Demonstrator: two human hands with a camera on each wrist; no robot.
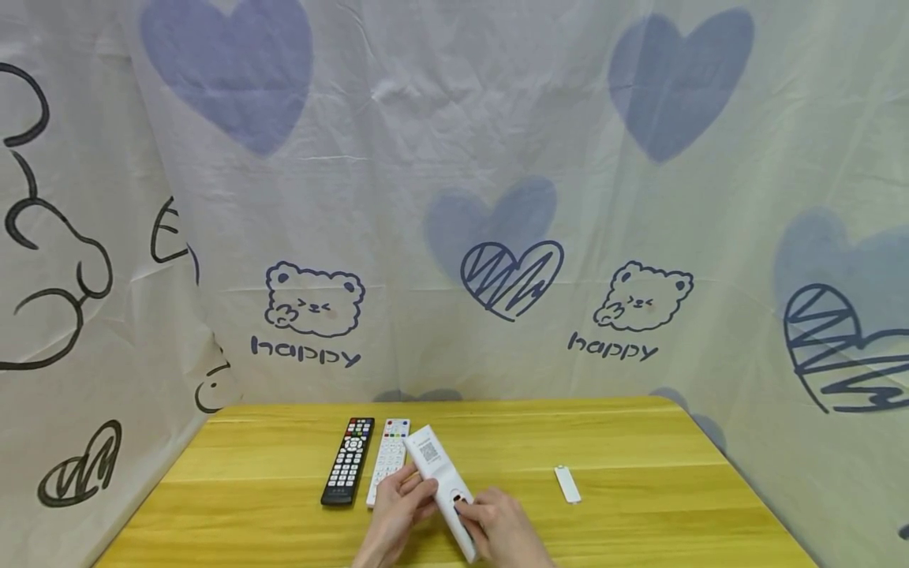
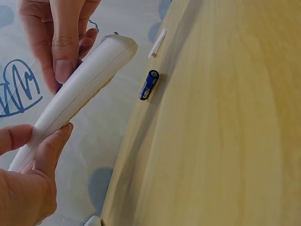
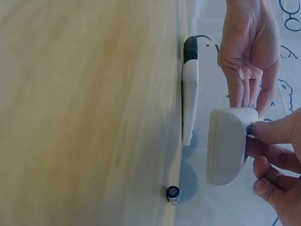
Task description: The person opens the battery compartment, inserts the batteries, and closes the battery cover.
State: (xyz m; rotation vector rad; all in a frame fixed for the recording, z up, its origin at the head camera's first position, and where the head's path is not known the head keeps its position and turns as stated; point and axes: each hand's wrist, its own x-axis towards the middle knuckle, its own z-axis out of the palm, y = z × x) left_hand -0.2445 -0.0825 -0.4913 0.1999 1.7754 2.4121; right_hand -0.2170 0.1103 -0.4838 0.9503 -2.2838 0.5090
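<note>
A white remote control (image 1: 443,476) is held tilted above the table, its back with a printed code facing up. My left hand (image 1: 398,509) grips it around the middle, thumb on one edge and fingers beneath. At the battery compartment near its lower end, my right hand (image 1: 503,527) pinches a small dark battery (image 3: 249,130) between thumb and finger; most of it is hidden. A loose blue battery (image 2: 149,85) lies on the table, visible in both wrist views. Farther right lies a white battery cover (image 1: 567,483), apart from both hands.
To the left of the hands, a black remote control (image 1: 348,461) and another white remote control (image 1: 391,450) lie side by side, buttons up. The wooden table (image 1: 639,442) ends at a printed cloth (image 1: 454,158) hanging behind and at both sides.
</note>
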